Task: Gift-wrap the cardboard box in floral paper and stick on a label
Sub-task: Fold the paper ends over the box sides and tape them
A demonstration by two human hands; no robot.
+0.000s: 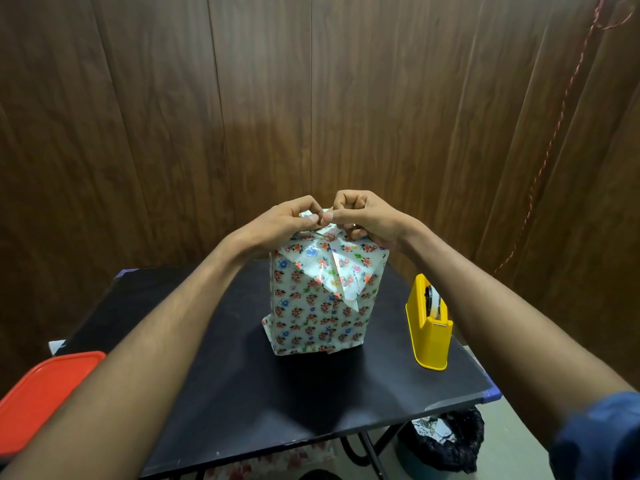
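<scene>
Two hands are meeting at the top of the box (318,299), which is standing upright near the middle of the black desk (214,368), already covered in floral paper (301,317). The left hand (284,223) is pinching a small piece between thumb and forefinger, and the right hand (363,216) is pinching right against it; whether that piece is tape or a paper edge is too small to tell. A triangular flap is lying folded down the near face. Judging by this, the top closure is being sealed, late in the wrapping. Next, the flap likely needs pressing flat, possibly with tape from the yellow dispenser (429,323) standing just to the right. No label is showing yet.
</scene>
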